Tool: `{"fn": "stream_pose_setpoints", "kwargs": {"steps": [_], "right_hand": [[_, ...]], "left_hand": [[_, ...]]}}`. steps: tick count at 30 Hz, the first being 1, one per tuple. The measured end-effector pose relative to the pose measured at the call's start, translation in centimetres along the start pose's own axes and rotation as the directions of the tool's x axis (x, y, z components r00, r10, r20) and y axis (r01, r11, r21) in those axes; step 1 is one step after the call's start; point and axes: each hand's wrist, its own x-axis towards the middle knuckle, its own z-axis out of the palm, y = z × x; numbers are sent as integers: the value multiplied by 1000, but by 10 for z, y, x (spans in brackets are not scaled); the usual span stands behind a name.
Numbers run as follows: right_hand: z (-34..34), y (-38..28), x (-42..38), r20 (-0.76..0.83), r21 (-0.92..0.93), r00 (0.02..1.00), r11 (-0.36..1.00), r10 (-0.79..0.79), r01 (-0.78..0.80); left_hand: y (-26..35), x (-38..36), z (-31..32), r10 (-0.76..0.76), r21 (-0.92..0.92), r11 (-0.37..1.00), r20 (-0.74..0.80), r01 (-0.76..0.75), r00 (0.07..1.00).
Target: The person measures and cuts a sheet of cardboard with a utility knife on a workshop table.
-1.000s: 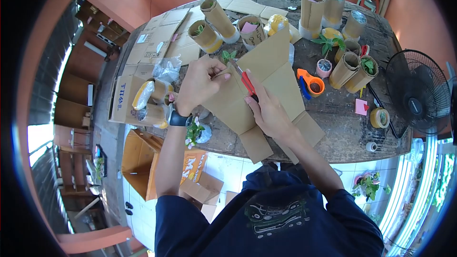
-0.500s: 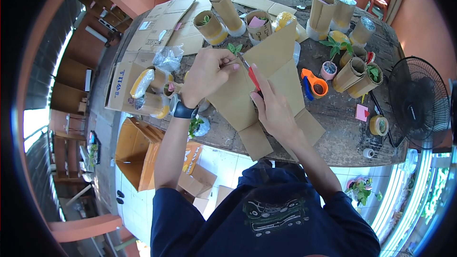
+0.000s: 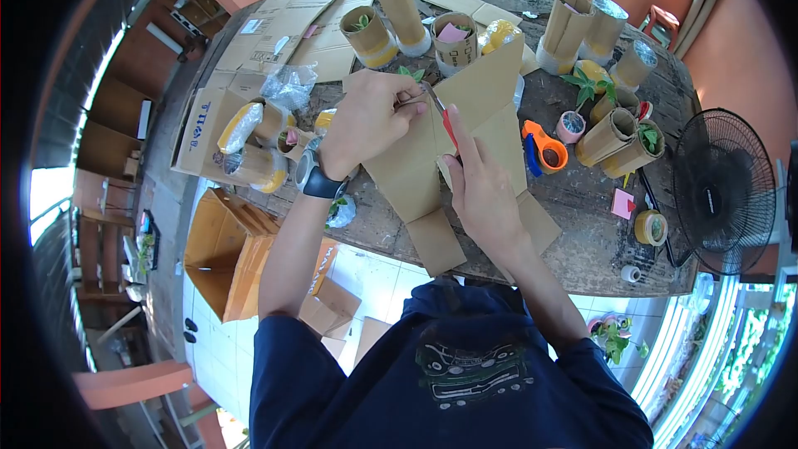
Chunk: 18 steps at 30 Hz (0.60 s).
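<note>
Near the middle of the view, my left hand [image 3: 371, 120], with a watch [image 3: 311, 175] on the wrist, pinches the upper left edge of an opened cardboard box [image 3: 490, 125]. My right hand [image 3: 482, 191] is closed on a cutter with a red handle [image 3: 450, 126]. Its metal end is beside my left fingertips at the cardboard edge. The box's flaps are spread out, and two of them hang over the front of the table. The tip of the blade is hard to make out.
On the wooden table [image 3: 582, 249] are cardboard tubes [image 3: 400, 12] with plants, an orange tape dispenser [image 3: 549, 150], bubble wrap [image 3: 289, 86] and flattened cardboard [image 3: 274, 37]. A black fan [image 3: 721, 191] stands at the right. An open orange box [image 3: 224, 258] sits on the floor at the left.
The whole view has shifted slightly. Both hands remain at the cardboard edge, with the cutter still in my right hand.
</note>
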Motion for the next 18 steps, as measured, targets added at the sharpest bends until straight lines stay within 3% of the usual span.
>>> {"fn": "stream_pose_setpoints", "kwargs": {"steps": [4, 7, 10, 13, 16, 18], "right_hand": [[-4, -16, 2, 7, -158, 999, 987, 42, -41], [-20, -32, 2, 117, -225, 988, 972, 102, -73], [-23, -29, 6, 94, -237, 995, 972, 25, -2], [-30, -28, 16, 150, -193, 988, 981, 23, 7], [-39, -40, 13, 235, -202, 958, 972, 163, -116], [-33, -35, 14, 186, -196, 977, 978, 104, -66]], "left_hand": [[6, -1, 3, 76, 84, 994, -51, -71, 996], [-2, -2, 10, -25, -56, 998, -106, 19, 994], [6, -4, 6, -5, 23, 1000, -81, 7, 997], [9, -6, 7, -16, -46, 999, -69, 13, 997], [6, -7, 8, -57, -54, 997, -98, 51, 994], [12, -7, 6, -36, -20, 999, -93, 34, 995]]}}
